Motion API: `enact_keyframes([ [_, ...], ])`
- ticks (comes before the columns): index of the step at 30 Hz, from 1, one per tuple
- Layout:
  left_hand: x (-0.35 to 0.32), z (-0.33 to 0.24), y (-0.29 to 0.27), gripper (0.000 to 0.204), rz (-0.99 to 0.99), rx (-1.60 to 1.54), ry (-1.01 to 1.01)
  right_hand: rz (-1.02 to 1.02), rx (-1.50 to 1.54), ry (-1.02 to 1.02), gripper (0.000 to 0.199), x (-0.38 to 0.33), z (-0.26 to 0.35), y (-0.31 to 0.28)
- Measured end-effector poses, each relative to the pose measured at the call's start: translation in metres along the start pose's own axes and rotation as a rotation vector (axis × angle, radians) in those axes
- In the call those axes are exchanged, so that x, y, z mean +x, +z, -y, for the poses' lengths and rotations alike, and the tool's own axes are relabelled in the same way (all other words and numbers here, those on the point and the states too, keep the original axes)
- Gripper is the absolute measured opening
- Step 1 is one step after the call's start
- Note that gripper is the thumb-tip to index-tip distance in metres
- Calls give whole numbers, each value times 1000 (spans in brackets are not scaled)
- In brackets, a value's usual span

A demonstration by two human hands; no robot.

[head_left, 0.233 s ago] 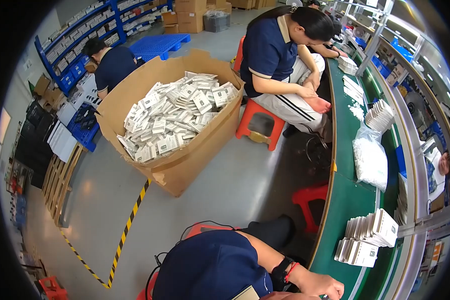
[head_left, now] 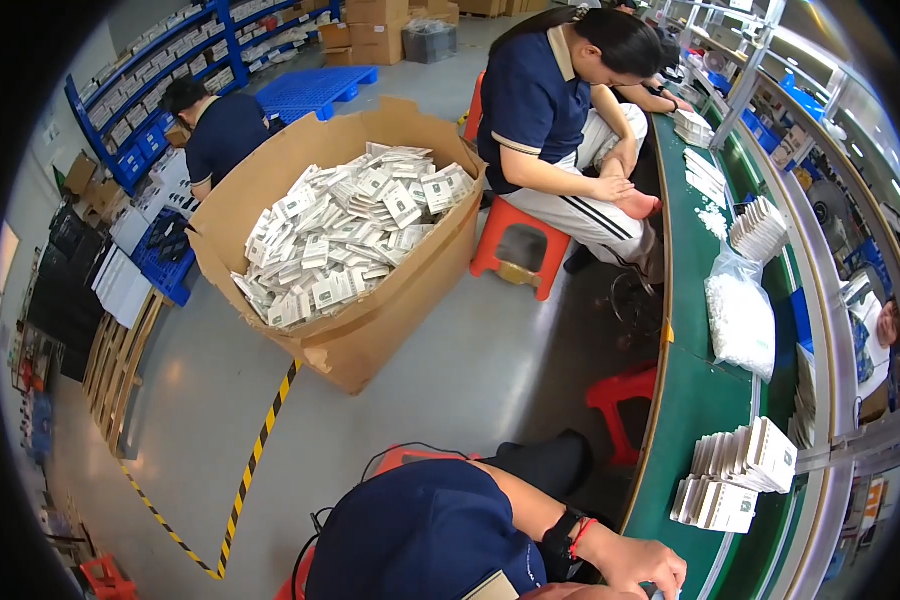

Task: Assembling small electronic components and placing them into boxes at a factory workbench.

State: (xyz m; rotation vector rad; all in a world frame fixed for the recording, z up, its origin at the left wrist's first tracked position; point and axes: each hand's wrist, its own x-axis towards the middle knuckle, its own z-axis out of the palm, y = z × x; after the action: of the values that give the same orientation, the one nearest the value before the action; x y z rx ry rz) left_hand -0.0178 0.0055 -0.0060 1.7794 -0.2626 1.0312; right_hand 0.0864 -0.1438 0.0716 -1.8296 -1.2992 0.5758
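My left hand [head_left: 638,565] rests low over the near end of the green bench, cut off by the bottom edge. A black band and a red bracelet circle its wrist. Its fingers curl down and press together; a sliver of something pale shows beneath them, too little to name. Ahead of the hand stand two rows of thin white printed packs [head_left: 715,503], packed upright side by side on the bench. My right hand is out of sight.
A clear bag of small white pieces [head_left: 740,315] lies farther along the green bench [head_left: 705,390]. A co-worker [head_left: 545,120] sits on a red stool [head_left: 518,240]. Left of the bench stands a large carton [head_left: 370,335] heaped with white packs. A metal frame [head_left: 820,450] borders the bench's right side.
My left hand's fingers have shifted slightly, and a pale bit now shows under them. The packs and the bag stay in place.
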Motion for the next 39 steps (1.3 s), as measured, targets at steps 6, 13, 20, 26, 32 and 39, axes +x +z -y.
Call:
enact_keyframes([
  [6, 8, -3, 7, 19, -45, 128, 121, -27, -174, -119, 46, 0, -1, 6],
  [13, 0, -5, 22, 24, -37, 87, 23, -153, -342, -187, 37, -14, -8, 15],
  [20, -12, 14, 30, 10, -195, -369, -548, -297, -400, -156, 58, -10, -28, 10],
  [26, 17, 3, 20, 13, -200, -593, -742, -360, -219, -147, 58, 9, -25, -13],
  [32, 32, 0, 43, 15, -116, -610, -691, -390, 7, -21, 59, -12, -44, -28],
  [39, 20, 4, 52, 21, -171, -757, -906, -433, -513, -182, 53, -17, -24, -35],
])
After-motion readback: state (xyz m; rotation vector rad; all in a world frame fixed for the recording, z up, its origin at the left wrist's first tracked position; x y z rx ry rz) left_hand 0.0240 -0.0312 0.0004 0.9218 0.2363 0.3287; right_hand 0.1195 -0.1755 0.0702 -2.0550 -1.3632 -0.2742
